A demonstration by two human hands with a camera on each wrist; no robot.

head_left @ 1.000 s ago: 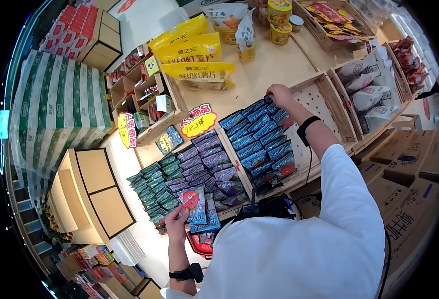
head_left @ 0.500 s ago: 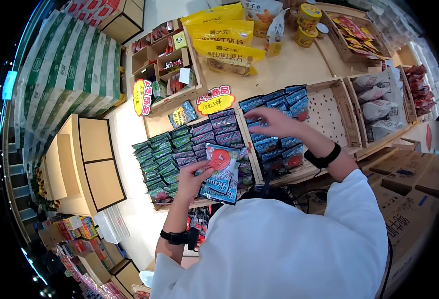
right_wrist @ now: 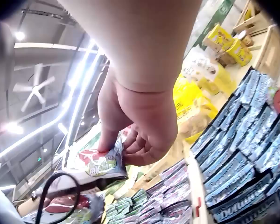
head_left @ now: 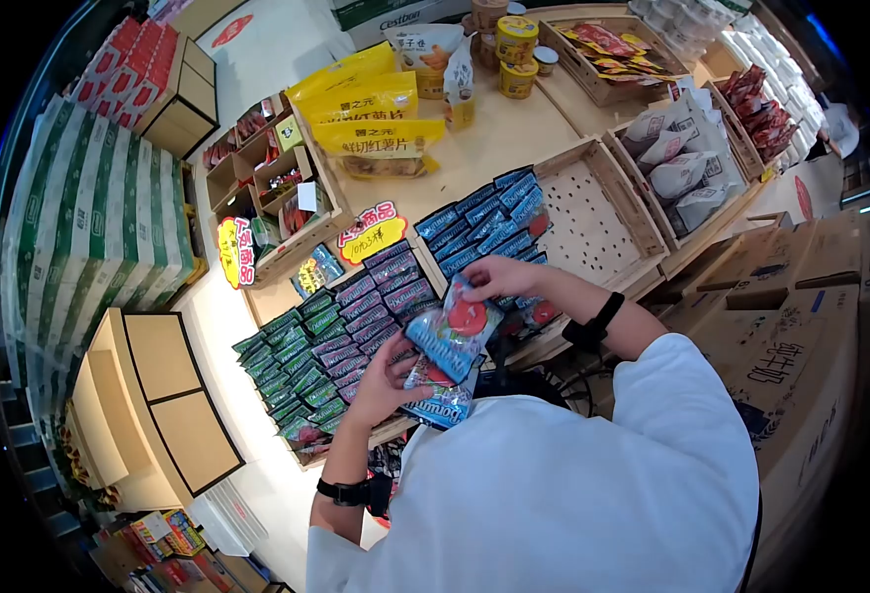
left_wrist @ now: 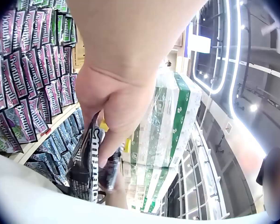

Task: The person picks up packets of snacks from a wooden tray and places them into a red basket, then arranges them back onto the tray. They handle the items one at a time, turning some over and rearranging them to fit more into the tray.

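In front of the chest, my left hand (head_left: 381,383) grips blue candy packets (head_left: 442,400) by their edge; thumb and fingers close on a dark packet (left_wrist: 81,172) in the left wrist view. My right hand (head_left: 509,277) pinches the top corner of another blue packet (head_left: 455,331) with a red round print, which overlaps the left hand's packets. The right wrist view shows this packet (right_wrist: 102,163) between thumb and curled fingers. Beyond the hands stand rows of purple packets (head_left: 356,296), green packets (head_left: 302,356) and blue packets (head_left: 484,222) in wooden crates.
Right of the blue rows is a perforated crate section (head_left: 593,222). Yellow snack bags (head_left: 381,143) and a divided wooden box (head_left: 277,188) stand behind. Cardboard cartons (head_left: 801,356) are stacked at the right, and wrapped green-and-white packs (head_left: 109,208) at the left.
My right hand has come back from the far end of the blue rows to the packets at my left hand and now pinches one. My left hand has moved right with its packets.
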